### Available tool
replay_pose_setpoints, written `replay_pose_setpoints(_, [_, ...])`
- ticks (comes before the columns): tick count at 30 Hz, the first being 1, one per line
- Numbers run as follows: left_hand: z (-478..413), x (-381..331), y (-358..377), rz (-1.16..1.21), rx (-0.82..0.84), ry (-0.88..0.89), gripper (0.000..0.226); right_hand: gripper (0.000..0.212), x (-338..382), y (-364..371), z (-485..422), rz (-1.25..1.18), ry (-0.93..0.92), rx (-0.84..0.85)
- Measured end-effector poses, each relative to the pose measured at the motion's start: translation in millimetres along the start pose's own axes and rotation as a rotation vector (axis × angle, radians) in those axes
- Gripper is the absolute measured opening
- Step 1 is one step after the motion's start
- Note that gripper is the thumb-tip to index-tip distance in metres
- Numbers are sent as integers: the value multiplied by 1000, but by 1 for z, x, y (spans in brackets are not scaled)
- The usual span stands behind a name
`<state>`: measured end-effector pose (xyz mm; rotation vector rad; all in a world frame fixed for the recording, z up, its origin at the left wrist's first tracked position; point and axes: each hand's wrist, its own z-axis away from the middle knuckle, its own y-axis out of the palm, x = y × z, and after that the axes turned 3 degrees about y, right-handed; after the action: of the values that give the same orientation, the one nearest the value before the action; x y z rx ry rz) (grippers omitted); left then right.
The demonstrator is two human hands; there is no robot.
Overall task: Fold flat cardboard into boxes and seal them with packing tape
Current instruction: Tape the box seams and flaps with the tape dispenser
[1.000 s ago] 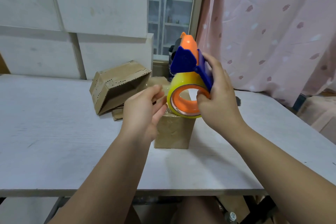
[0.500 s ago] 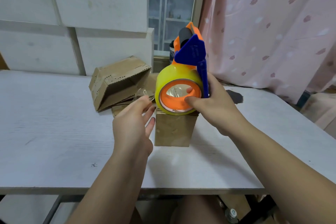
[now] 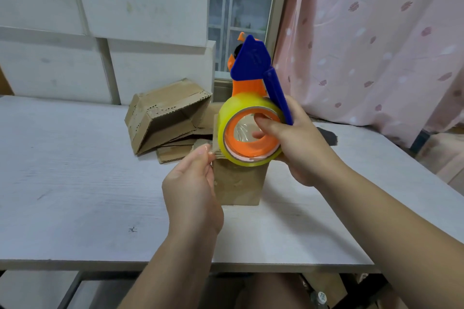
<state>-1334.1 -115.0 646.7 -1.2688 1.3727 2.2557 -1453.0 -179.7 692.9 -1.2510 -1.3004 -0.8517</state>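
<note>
Your right hand (image 3: 298, 148) closed its grip on the tape dispenser (image 3: 253, 108), thumb through the roll's core to steady it above the small box (image 3: 238, 183) on the counter (image 3: 75, 170). Your left hand (image 3: 193, 183) pinched the tape's free end (image 3: 213, 149), likely to draw it across the box's top.

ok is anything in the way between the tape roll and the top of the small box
Nothing visible. The tape roll in the right hand sits right over the small box; the left hand pinches the tape end beside it.
</note>
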Motion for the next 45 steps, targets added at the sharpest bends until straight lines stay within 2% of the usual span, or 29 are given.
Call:
replay_pose_setpoints(3, [1, 3, -2, -17, 5, 16, 14, 36, -2, -1, 1, 129, -42, -39])
replay_pose_setpoints(6, [2, 4, -5, -54, -6, 19, 13, 41, 0, -2, 3, 341, -117, 4])
replay_pose_setpoints(10, [6, 6, -9, -75, -2, 19, 31, 42, 5, -7, 3, 510, -149, 63])
replay_pose_setpoints(12, [5, 5, -10, -70, -8, -16, 28, 45, 9, -8, 2, 559, -149, 83])
replay_pose_setpoints(18, [-4, -7, -6, -20, -61, -114, 1, 47, 15, -9, -1, 624, -149, 159])
replay_pose_setpoints(24, [-4, -7, -2, -179, -139, 11, 18, 44, 14, -7, -4, 622, -130, 173])
replay_pose_setpoints(28, [-6, -8, 1, -169, -132, -38, 15, 48, 15, -8, -3, 626, -127, 189])
replay_pose_setpoints(32, [-8, -6, 3, -190, -130, 47, 11, 49, 14, -9, -3, 621, -132, 194])
replay_pose_setpoints(40, [-14, -9, -8, -102, -70, -13, 13, 45, 7, -12, -3, 588, -147, 152])
replay_pose_setpoints(45, [-18, -4, -13, -41, -29, -14, 10, 42, 14, -14, -3, 562, -171, 209])
